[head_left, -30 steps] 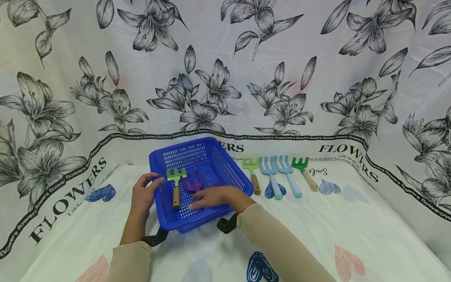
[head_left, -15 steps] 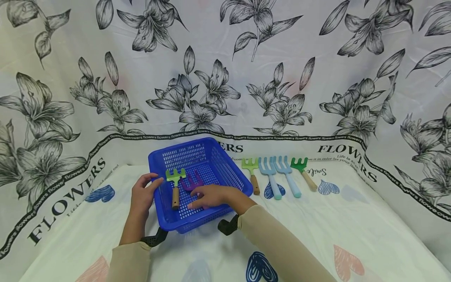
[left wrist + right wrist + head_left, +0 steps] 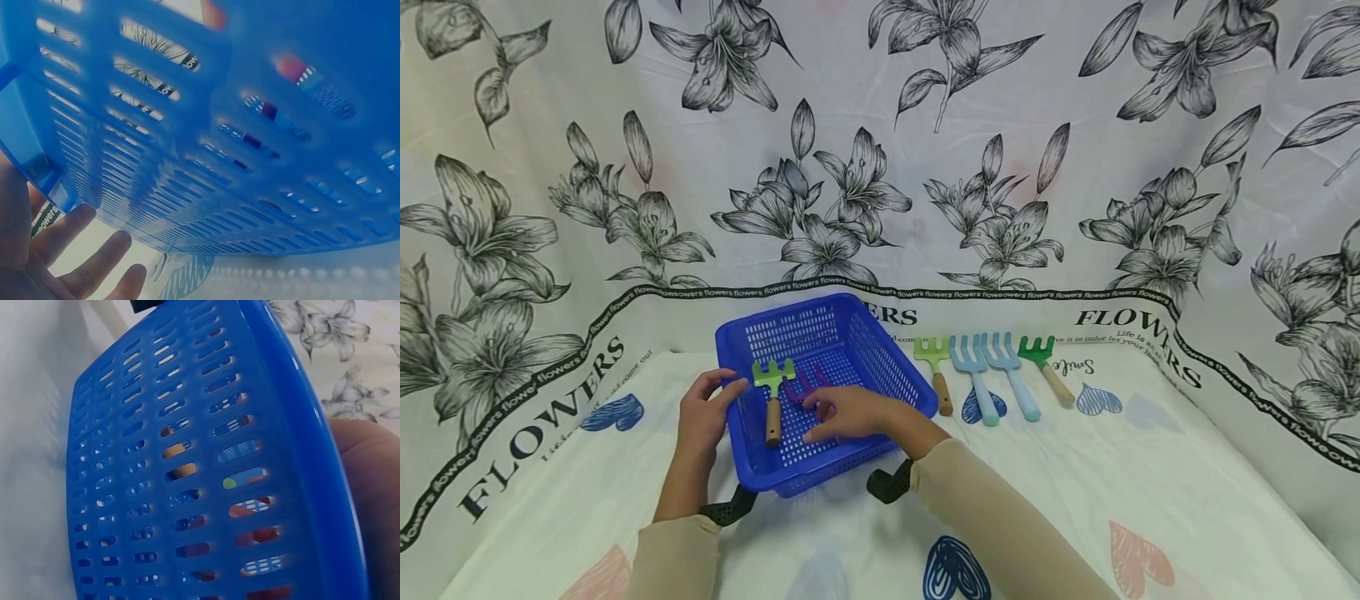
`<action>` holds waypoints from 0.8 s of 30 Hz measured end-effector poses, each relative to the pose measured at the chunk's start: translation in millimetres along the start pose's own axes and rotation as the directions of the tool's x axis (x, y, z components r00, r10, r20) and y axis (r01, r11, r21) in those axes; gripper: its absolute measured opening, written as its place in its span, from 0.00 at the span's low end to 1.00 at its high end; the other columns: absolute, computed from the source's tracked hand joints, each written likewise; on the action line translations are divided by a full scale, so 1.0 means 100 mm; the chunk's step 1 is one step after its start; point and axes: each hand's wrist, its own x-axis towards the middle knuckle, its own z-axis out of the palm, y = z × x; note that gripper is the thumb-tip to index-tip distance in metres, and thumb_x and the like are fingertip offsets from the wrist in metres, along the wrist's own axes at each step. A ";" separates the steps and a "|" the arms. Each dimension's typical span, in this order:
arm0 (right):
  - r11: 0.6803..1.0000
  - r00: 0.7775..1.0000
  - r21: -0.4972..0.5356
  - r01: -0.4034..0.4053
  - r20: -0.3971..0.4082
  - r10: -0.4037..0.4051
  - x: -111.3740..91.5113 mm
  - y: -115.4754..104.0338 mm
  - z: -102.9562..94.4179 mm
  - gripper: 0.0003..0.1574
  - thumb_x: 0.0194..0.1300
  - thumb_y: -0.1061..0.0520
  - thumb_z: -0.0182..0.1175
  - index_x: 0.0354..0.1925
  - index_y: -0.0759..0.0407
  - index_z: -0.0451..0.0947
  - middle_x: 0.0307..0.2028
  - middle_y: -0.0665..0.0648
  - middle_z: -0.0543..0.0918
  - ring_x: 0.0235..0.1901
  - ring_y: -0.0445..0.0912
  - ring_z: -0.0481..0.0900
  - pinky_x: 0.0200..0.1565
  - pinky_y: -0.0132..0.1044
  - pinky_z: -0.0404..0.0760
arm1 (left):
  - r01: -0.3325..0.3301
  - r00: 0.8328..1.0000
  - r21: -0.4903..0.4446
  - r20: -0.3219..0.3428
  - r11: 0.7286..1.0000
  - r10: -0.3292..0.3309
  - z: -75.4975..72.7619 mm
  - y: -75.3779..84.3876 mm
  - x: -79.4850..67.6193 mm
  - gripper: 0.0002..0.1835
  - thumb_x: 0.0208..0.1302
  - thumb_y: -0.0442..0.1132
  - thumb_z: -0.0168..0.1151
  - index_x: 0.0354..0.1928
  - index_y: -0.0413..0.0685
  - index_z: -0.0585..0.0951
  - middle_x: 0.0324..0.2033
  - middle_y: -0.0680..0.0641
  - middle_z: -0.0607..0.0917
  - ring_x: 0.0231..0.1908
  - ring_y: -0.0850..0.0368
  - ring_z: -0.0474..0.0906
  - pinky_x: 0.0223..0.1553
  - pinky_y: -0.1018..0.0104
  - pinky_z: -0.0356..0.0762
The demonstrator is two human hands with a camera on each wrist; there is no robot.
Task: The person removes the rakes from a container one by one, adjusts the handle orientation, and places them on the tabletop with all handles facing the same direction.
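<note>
A blue plastic basket [image 3: 886, 346] with slotted walls sits on the cloth. My left hand [image 3: 702, 417] holds its left rim, thumb over the edge; in the left wrist view the fingers [image 3: 103, 259] spread along the outside of the wall. Inside the basket lies a light green hand fork [image 3: 773, 379] with a wooden handle. Beside it is a purple hand fork [image 3: 808, 382], partly covered by my right hand [image 3: 857, 414]. That hand reaches over the front right rim, thumb and forefinger apart above the purple fork's handle area. Its other fingers are hidden.
A row of hand forks lies right of the basket: a light green one [image 3: 938, 375], two pale blue ones [image 3: 977, 375] [image 3: 1017, 375] and a dark green one [image 3: 1047, 367]. A flower-printed curtain [image 3: 850, 250] stands behind the heart-patterned cloth [image 3: 1037, 483].
My right hand has risen slightly and moved a little right, its forefinger more bent, covering more of the purple fork. The left hand and basket have stayed put.
</note>
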 end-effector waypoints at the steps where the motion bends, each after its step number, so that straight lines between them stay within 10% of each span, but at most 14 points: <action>1: 1.000 1.000 -0.001 0.002 -0.008 -0.002 0.00 0.00 0.00 0.35 0.62 0.42 0.66 0.64 0.50 0.71 0.53 0.54 0.80 0.46 0.41 0.78 0.54 0.41 0.76 | 0.001 1.000 0.001 0.002 1.000 -0.001 0.00 0.00 0.00 0.26 0.64 0.55 0.63 0.57 0.48 0.72 0.71 0.41 0.61 0.65 0.33 0.63 0.59 0.37 0.65; 24: 0.999 0.980 -0.029 0.045 -0.194 -0.050 -0.05 0.00 -0.03 0.29 0.59 0.55 0.71 0.59 0.49 0.77 0.43 0.43 0.79 0.44 0.40 0.74 0.52 0.36 0.75 | -0.010 1.000 -0.016 0.014 1.000 0.010 -0.01 0.00 -0.01 0.27 0.64 0.55 0.62 0.58 0.47 0.71 0.72 0.42 0.59 0.66 0.33 0.62 0.59 0.38 0.65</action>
